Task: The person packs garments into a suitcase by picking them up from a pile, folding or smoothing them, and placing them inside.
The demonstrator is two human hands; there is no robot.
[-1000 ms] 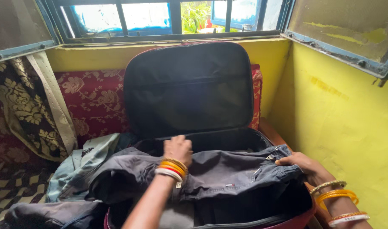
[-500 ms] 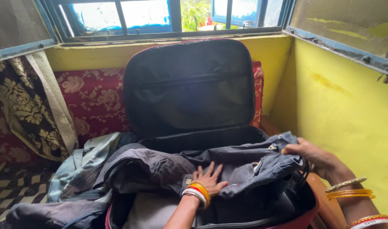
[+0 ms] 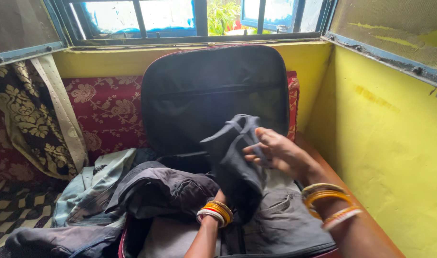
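Fingers of our right hand (image 3: 275, 153) pinch a fold of the dark grey trousers (image 3: 235, 167), lifting that part up above the middle of the suitcase (image 3: 280, 224). Our left hand (image 3: 220, 197) is mostly buried under the same raised cloth, so we cannot tell whether it is gripping or lying flat; only the wrist with its bangles (image 3: 214, 213) shows. We see the rest of the trousers draped over the left edge of the suitcase, spilling onto a light blue garment (image 3: 96, 188) beside it. Grey cloth (image 3: 285, 215) lies flat inside the suitcase under our right wrist. We see the suitcase lid (image 3: 213, 95) standing upright against a red flowered cushion (image 3: 108, 112) below the window (image 3: 199, 19), with the yellow wall (image 3: 390, 143) at the right.
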